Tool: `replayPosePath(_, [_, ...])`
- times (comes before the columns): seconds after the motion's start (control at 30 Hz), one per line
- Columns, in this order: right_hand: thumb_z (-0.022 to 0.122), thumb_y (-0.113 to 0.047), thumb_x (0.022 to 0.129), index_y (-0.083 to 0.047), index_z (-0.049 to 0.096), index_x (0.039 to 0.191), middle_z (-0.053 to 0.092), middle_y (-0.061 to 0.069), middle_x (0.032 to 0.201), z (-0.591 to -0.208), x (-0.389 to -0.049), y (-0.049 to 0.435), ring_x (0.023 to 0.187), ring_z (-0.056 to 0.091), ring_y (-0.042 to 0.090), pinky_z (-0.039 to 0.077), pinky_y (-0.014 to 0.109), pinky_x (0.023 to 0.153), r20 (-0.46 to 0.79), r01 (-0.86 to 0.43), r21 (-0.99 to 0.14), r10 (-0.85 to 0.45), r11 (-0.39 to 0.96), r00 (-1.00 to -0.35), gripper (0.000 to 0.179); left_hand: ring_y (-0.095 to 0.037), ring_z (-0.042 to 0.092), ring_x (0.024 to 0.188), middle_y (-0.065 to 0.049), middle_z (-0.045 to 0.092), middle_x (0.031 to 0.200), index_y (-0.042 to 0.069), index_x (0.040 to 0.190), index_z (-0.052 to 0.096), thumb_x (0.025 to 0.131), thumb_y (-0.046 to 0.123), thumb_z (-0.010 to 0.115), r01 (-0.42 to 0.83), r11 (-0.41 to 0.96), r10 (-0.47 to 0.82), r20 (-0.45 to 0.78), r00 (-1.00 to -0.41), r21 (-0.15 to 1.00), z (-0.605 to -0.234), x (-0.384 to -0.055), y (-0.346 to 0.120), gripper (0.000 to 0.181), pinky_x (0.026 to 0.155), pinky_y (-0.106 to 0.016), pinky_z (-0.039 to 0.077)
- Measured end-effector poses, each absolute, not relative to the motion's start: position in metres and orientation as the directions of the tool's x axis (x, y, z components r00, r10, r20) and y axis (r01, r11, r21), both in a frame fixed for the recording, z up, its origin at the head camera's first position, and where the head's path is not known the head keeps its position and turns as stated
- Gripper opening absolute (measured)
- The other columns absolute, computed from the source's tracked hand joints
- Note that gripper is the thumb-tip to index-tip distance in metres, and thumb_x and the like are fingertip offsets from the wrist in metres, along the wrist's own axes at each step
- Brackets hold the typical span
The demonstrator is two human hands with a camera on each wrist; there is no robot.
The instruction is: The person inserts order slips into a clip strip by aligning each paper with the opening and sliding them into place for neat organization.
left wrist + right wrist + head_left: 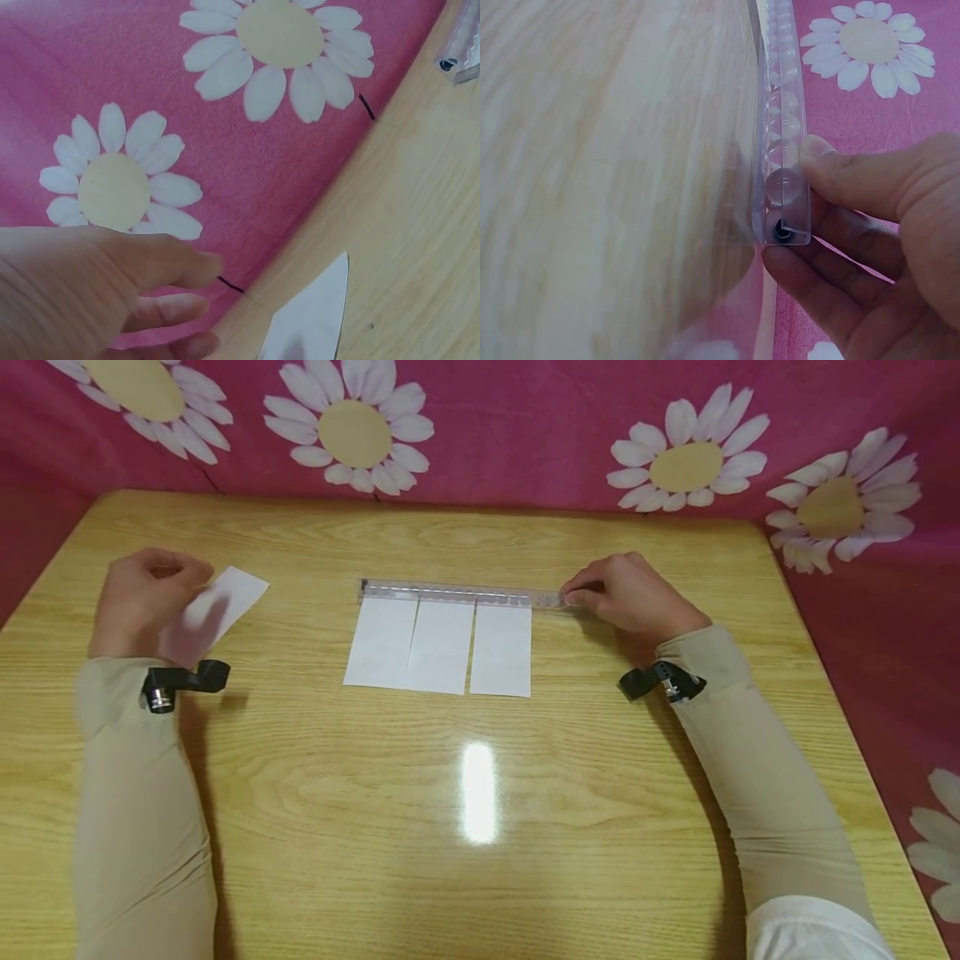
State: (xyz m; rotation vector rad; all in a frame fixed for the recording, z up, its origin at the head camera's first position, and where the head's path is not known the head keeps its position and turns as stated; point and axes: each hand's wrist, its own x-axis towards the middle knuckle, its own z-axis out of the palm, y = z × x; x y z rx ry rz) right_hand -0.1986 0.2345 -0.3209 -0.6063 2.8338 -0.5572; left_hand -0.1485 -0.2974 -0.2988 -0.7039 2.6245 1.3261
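A long, ruler-like clear plastic strip (450, 595) with a row of round shapes lies along the top edges of three white paper pieces (442, 647). My right hand (626, 597) pinches its right end between thumb and fingers; the right wrist view shows the thumb on the edge of the strip (784, 187), by a dark ring. On the left, my left hand (150, 597) hovers beside and over another white paper piece (232, 597), casting a shadow on it. In the left wrist view, that hand's fingers (172, 307) are loosely bent and apart from the paper (307, 322).
A wood-grain table (480, 877) carries the papers, with a bright light reflection near its middle. Pink cloth (517, 435) with large white daisies borders its back and right side. Dark wrist cameras (187, 681) sit on both sleeves.
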Motion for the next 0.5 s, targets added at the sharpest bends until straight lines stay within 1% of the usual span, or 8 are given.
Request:
replayPosePath(0.07, [0.064, -0.026, 0.094, -0.017, 0.074, 0.111, 0.073, 0.006, 0.113, -0.321, -0.199, 0.235, 0.093, 0.059, 0.018, 0.046, 0.032, 0.082, -0.099, -0.365, -0.393, -0.434, 0.844, -0.896, 0.022, -0.009, 0.044, 0.101, 0.024, 0.049, 0.098, 0.036, 0.117, 0.055, 0.083, 0.061, 0.064, -0.466, 0.558, -0.335, -0.327, -0.884, 0.687, -0.300, -0.147, -0.301, 0.043, 0.089, -0.026, 0.036])
replayPosePath(0.13, [0.064, -0.026, 0.095, -0.017, 0.074, 0.111, 0.073, 0.006, 0.113, -0.321, -0.198, 0.235, 0.094, 0.060, 0.017, 0.047, 0.032, 0.083, -0.098, -0.367, -0.394, -0.436, 0.842, -0.895, 0.022, -0.018, 0.042, 0.110, 0.019, 0.049, 0.107, 0.036, 0.125, 0.052, 0.080, 0.067, 0.064, -0.469, 0.601, -0.317, -0.347, -0.883, 0.647, -0.301, -0.147, -0.304, 0.056, 0.091, -0.031, 0.036])
replayPosePath(0.2, [0.064, -0.026, 0.095, -0.017, 0.075, 0.111, 0.073, 0.006, 0.114, -0.321, -0.198, 0.235, 0.095, 0.060, 0.017, 0.048, 0.032, 0.084, -0.098, -0.366, -0.396, -0.435, 0.842, -0.895, 0.021, -0.027, 0.040, 0.120, 0.007, 0.053, 0.124, 0.029, 0.136, 0.047, 0.079, 0.069, 0.063, -0.455, 0.653, -0.295, -0.350, -0.889, 0.606, -0.302, -0.147, -0.306, 0.072, 0.091, -0.034, 0.037])
replayPosePath(0.23, [0.064, -0.026, 0.095, -0.017, 0.074, 0.111, 0.073, 0.006, 0.114, -0.321, -0.198, 0.235, 0.096, 0.060, 0.017, 0.048, 0.033, 0.085, -0.101, -0.363, -0.398, -0.434, 0.843, -0.895, 0.021, -0.031, 0.039, 0.124, 0.000, 0.052, 0.132, 0.025, 0.141, 0.043, 0.079, 0.069, 0.063, -0.447, 0.671, -0.285, -0.352, -0.892, 0.591, -0.302, -0.146, -0.308, 0.079, 0.091, -0.036, 0.038])
replayPosePath(0.3, [0.064, -0.026, 0.095, -0.017, 0.074, 0.111, 0.073, 0.006, 0.114, -0.321, -0.198, 0.236, 0.096, 0.061, 0.017, 0.048, 0.033, 0.084, -0.103, -0.360, -0.401, -0.432, 0.842, -0.896, 0.021, -0.037, 0.037, 0.129, -0.015, 0.043, 0.146, 0.017, 0.148, 0.035, 0.079, 0.071, 0.062, -0.442, 0.700, -0.269, -0.366, -0.891, 0.561, -0.303, -0.145, -0.310, 0.091, 0.088, -0.038, 0.043])
replayPosePath(0.37, [0.064, -0.026, 0.095, -0.017, 0.074, 0.111, 0.073, 0.006, 0.113, -0.321, -0.198, 0.236, 0.096, 0.061, 0.017, 0.048, 0.033, 0.085, -0.102, -0.362, -0.400, -0.433, 0.842, -0.896, 0.021, -0.042, 0.035, 0.131, -0.024, 0.035, 0.152, 0.011, 0.151, 0.029, 0.079, 0.071, 0.062, -0.437, 0.726, -0.256, -0.381, -0.888, 0.531, -0.303, -0.144, -0.313, 0.100, 0.082, -0.039, 0.046])
replayPosePath(0.47, [0.064, -0.026, 0.095, -0.017, 0.074, 0.111, 0.073, 0.006, 0.113, -0.322, -0.199, 0.236, 0.095, 0.061, 0.017, 0.048, 0.032, 0.084, -0.099, -0.365, -0.400, -0.436, 0.841, -0.895, 0.021, -0.046, 0.036, 0.128, -0.027, 0.033, 0.152, 0.007, 0.151, 0.026, 0.076, 0.070, 0.066, -0.453, 0.724, -0.258, -0.404, -0.877, 0.521, -0.305, -0.141, -0.316, 0.106, 0.069, -0.044, 0.056])
replayPosePath(0.5, [0.064, -0.026, 0.095, -0.017, 0.074, 0.111, 0.073, 0.006, 0.113, -0.322, -0.199, 0.236, 0.095, 0.061, 0.017, 0.048, 0.032, 0.084, -0.099, -0.365, -0.400, -0.436, 0.840, -0.894, 0.021, -0.046, 0.036, 0.126, -0.028, 0.032, 0.151, 0.006, 0.151, 0.026, 0.075, 0.071, 0.067, -0.457, 0.732, -0.264, -0.409, -0.874, 0.505, -0.305, -0.140, -0.316, 0.108, 0.068, -0.043, 0.055])
